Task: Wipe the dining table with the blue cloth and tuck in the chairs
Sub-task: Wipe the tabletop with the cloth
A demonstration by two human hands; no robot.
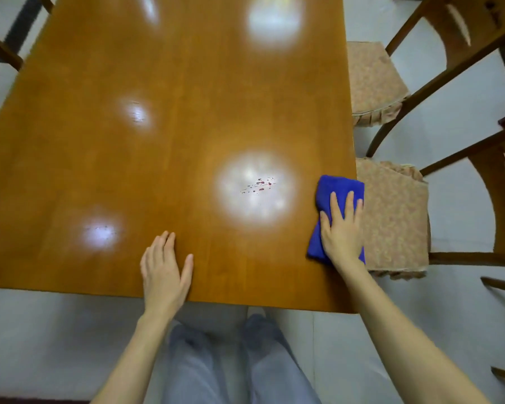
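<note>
Here the table (172,112) takes up most of the view, a long orange-brown wooden top with several pale patches of glare on its sheen. Round it lies a light grey floor (41,330).

Along the right side stand two wooden chairs with curved backs and padded, frilled seats. The far chair (373,83) and the near chair (394,217) each have the inner edge of the seat hidden under the table's rim, with the backs standing well out from it. At the left edge, dark rails of another chair (0,51) show just beside the table; how far it sits in cannot be told.

The person stands at the near short end, and grey trousers (274,368) show below the edge. Both bare forearms reach forward over the top.

The left hand (164,266) lies flat on the bare wood near that end, fingers straight and together, thumb spread, holding nothing.

The right hand (341,228) lies palm-down on the cloth (333,188), fingers straight and a little spread, pressing it rather than gripping it. The cloth is folded, deep blue, and sits at the table's right edge beside the near chair, its outer side reaching just past the rim.

Left of the cloth, inside the largest glare patch, are small red specks (260,186), apart from the cloth.
</note>
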